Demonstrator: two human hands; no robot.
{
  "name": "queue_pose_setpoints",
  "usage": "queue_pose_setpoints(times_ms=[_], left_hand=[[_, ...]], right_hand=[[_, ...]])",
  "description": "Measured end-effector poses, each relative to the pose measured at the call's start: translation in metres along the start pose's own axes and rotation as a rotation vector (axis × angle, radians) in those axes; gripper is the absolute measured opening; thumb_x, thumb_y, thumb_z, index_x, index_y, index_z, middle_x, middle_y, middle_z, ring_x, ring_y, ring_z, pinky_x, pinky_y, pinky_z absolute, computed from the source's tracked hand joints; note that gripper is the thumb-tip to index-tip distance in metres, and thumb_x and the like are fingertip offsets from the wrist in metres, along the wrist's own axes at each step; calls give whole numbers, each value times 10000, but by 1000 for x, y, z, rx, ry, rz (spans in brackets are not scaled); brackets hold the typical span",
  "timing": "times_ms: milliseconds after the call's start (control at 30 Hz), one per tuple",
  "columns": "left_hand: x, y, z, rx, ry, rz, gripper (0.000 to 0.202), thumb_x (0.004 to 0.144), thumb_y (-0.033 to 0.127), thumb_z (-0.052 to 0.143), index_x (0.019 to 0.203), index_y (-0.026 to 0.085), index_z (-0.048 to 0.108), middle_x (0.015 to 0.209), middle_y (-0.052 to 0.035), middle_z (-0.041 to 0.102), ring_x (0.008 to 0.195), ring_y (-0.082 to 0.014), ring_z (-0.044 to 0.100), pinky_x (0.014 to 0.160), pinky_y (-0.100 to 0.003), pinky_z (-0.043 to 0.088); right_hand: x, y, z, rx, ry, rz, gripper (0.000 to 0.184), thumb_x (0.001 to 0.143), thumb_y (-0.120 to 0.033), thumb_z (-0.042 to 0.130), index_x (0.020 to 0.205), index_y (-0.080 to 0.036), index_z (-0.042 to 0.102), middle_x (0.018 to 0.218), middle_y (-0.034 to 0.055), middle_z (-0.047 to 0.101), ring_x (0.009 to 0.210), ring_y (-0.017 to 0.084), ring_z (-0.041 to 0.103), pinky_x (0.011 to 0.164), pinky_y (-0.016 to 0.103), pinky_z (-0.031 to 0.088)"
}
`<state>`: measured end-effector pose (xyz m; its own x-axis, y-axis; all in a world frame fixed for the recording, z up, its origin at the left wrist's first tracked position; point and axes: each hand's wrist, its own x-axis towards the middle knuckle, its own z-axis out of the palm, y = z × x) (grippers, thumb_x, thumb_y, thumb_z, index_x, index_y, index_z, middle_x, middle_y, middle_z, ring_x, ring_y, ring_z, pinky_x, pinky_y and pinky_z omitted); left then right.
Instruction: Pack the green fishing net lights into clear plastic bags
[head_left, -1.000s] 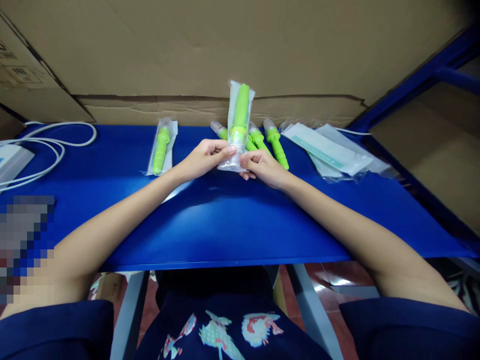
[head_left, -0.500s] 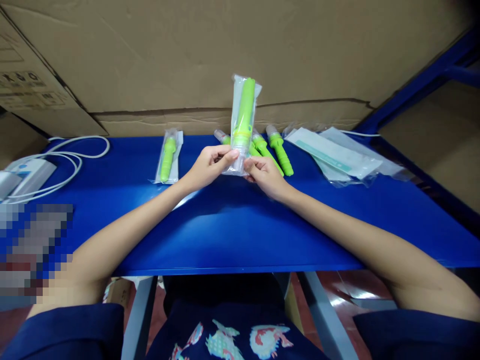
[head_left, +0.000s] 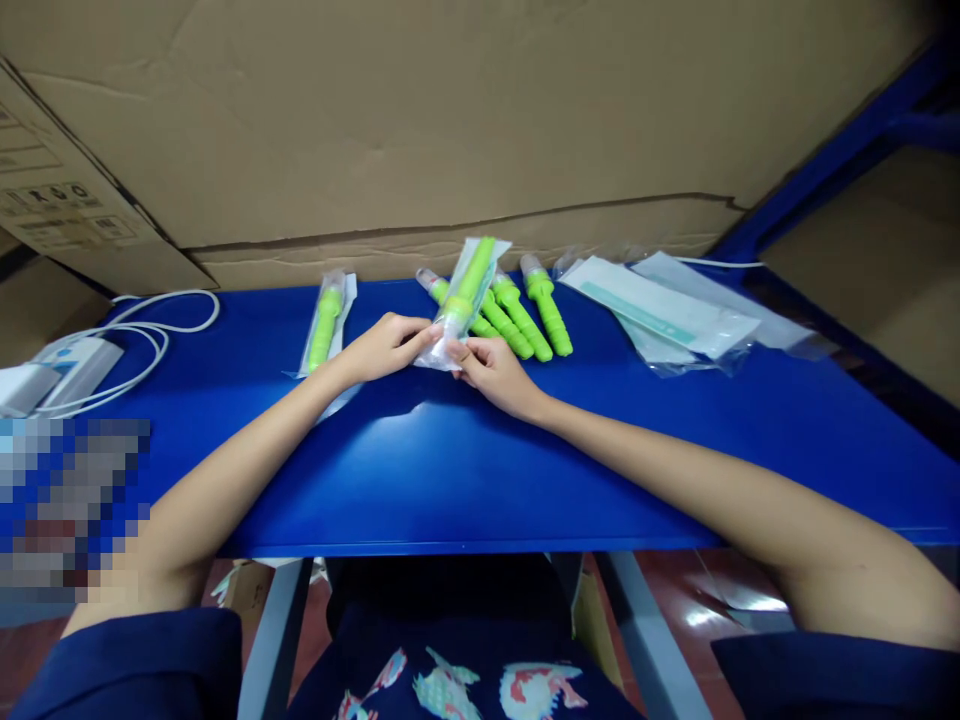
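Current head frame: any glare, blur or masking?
Head view: glare on the blue table, bright reflections on the red floor; head view: the bagged green item looks slightly soft; head view: pixelated patch masks the lower left; head view: top-right corner falls dark.

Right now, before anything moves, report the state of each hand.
Left hand: closed, pinching the near end of the clear-bagged long lime-green stick.
Right hand: closed, pinching that same near end.
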<state>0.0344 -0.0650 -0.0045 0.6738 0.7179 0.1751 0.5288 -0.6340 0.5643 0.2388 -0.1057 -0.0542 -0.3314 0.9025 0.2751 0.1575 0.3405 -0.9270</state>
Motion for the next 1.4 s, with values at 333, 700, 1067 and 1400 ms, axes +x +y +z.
queue_pose_setpoints(times_ms=[333,700,1067,1400], left_hand=[[-41,43,-47,740,5,-202,409,1058,472,438,1037,170,714,1041,-118,757,951,-277,729,833,-356,525],[-260,25,-38,752,371,-1277,921,981,837,231,1662,252,435,1815,-245,-18,1644,-584,151,1240,-788,263],[-248,31,-31,758,476,-1032,784,1059,692,266,1643,214,478,1823,-219,-33,1653,-538,198,1267,-760,286],[-119,50,-20,595,65,-284,671,1092,538,422,1702,269,343,1817,-199,94,1680,-438,199,1279,-671,340]], right_hand=[[-2,-2,4,-179,-242,-100,621,1084,-634,436,680,-185,581,557,10,565,538,118,514,635,285,360],[-5,-4,9,-665,-436,-237,446,1081,-314,492,675,-223,332,613,7,471,581,124,376,631,313,214],[-4,3,8,-635,-407,-238,470,1096,-366,467,656,-213,411,611,9,483,573,126,388,635,321,213],[-4,2,8,-579,-392,-256,431,1094,-353,480,705,-232,339,668,13,489,644,150,415,657,313,231]])
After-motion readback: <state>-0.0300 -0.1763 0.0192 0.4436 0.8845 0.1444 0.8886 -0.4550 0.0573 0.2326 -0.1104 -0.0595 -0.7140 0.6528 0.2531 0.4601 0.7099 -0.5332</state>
